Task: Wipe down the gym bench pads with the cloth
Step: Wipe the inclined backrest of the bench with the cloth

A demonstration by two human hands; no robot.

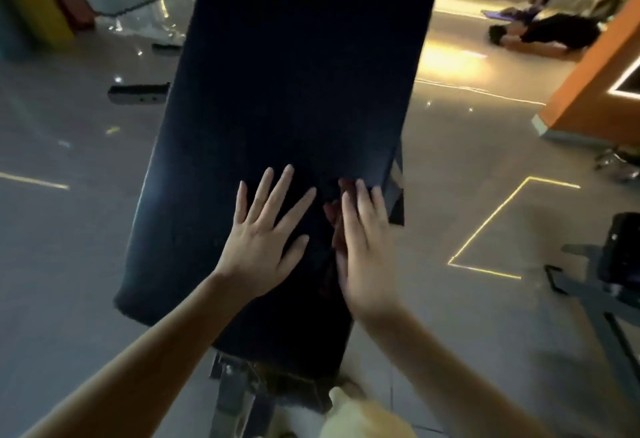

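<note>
Fig.: person, head-cam view. L hand [258, 250] & R hand [363, 261], centre of frame: bare, long slim fingers. L forearm [138, 354], lower left, & R forearm [450, 361], lower right: bare to frame edge. Pale-yellow garment [362, 417], bottom centre-right, soft folds. Dark denim-like fabric [287, 385] w/ frayed hem, bottom centre; cannot tell if worn.

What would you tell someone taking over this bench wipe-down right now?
Left hand: open, fingers spread, resting flat on the bench pad.
Right hand: open, straight fingers pressing the dark red cloth onto the pad's near right side.
Done: cannot tell; the dark pad shows no wipe marks.
Left: probably the long far stretch of the pad, since the cloth sits at the near end.
</note>
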